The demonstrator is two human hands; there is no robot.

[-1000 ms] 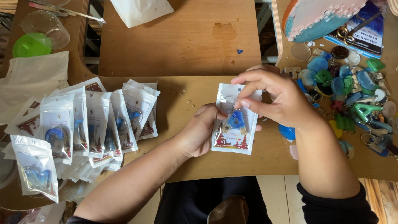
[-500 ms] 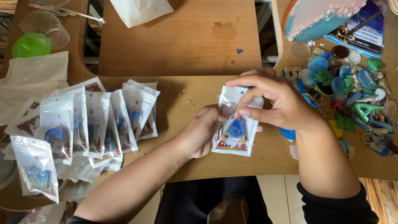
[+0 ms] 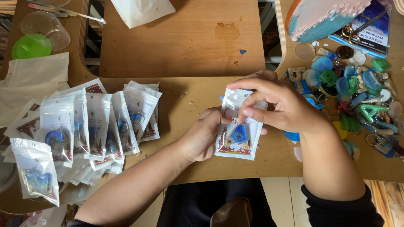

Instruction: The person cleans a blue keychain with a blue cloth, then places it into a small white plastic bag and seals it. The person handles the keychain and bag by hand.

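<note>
Overlapping sealed pouches (image 3: 90, 126) cover the table's (image 3: 185, 46) left side, the lowest ones cut off. At centre, the left hand (image 3: 206, 134) grips a clear pouch (image 3: 237, 126) from beneath, fingers mostly hidden. The right hand (image 3: 280, 103) pinches its upper part, covering the opening. Keychains (image 3: 357, 101) lie heaped far right, individually indistinct.

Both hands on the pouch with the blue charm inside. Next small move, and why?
Probably run the right hand fingertips along the top edge of the pouch to press it shut. The blue charm already sits inside, the left hand steadies the pouch from the side, and the right fingers pinch near its top.
</note>
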